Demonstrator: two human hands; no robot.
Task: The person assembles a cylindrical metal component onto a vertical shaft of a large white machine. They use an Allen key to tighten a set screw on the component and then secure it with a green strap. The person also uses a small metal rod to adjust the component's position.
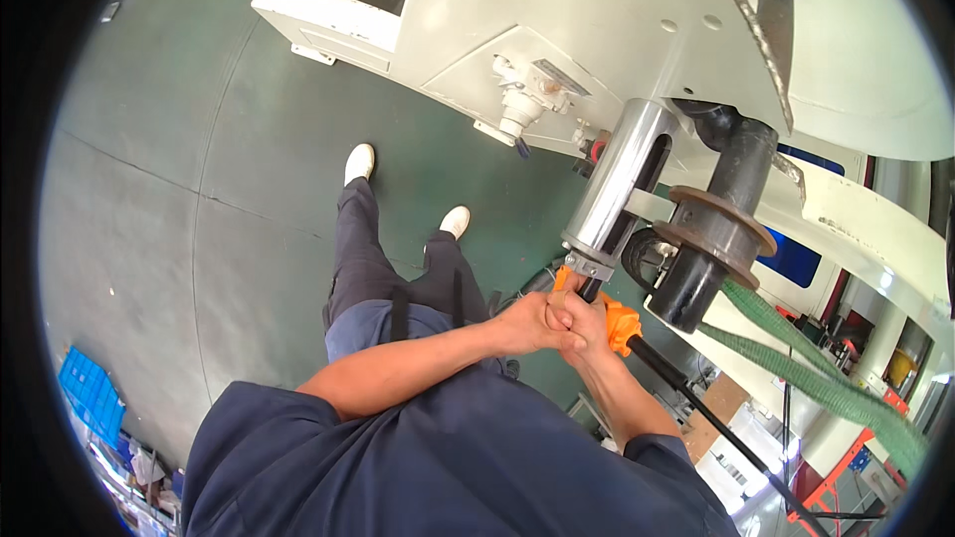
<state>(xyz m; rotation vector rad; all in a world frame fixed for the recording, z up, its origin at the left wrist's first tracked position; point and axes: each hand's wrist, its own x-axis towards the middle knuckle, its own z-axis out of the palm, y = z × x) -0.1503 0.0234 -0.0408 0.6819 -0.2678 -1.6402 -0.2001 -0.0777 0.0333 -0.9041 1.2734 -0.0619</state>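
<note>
Both my hands meet just below a shiny metal cylinder (pixel 605 179) with a long slot in its side. My left hand (pixel 527 324) is closed, its fingers pressed against my right hand (pixel 585 324). The right hand is wrapped round an orange-and-black tool (pixel 622 326), whose body is mostly hidden by my fingers. A black cable (pixel 716 423) runs from the tool's orange end toward the lower right. Between the hands and the cylinder a short dark shaft shows at the cylinder's end collar (pixel 587 262). What exactly the left fingers grip is hidden.
Right of the cylinder stands a black post (pixel 686 288) with a rusty flange (pixel 714 229). Green straps (pixel 796 368) hang beyond it. A large white machine body (pixel 587 10) with a valve (pixel 525 99) fills the top. A blue crate (pixel 92 393) lies on the grey-green floor (pixel 139 239) at left.
</note>
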